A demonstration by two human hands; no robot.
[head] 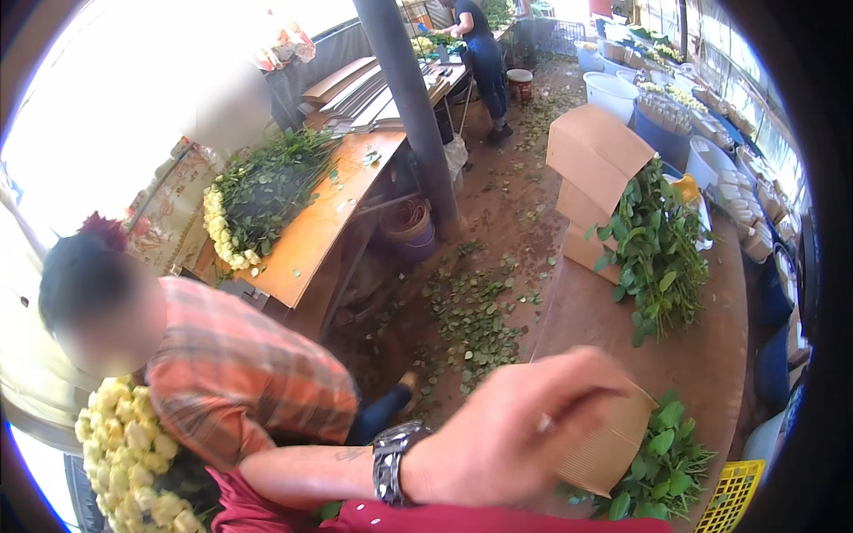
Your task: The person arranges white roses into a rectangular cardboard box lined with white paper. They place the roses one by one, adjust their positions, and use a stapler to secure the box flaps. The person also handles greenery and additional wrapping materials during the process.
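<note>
My left hand (526, 426), blurred by motion and wearing a metal watch (400, 460) at the wrist, is raised over the near edge of the brown table (700, 373). Its fingers are curled, and a small pale spot shows among them; whether they hold anything is unclear. Below and partly behind the hand lies a corrugated cardboard sheet (606, 446), with leafy green stems (666, 453) sticking out of it. Farther along the same table rests another leafy bunch (660, 266), its upper end inside a folded cardboard wrap (600, 166). My right hand is out of view.
At left stands a person in a plaid shirt (246, 360), beside cream roses (133, 453). More roses (223, 226) lie on a wooden table (333, 233) behind a dark post (413, 113). Leaves (480, 320) litter the floor. Buckets (660, 126) line the right; a yellow crate (733, 493) sits near.
</note>
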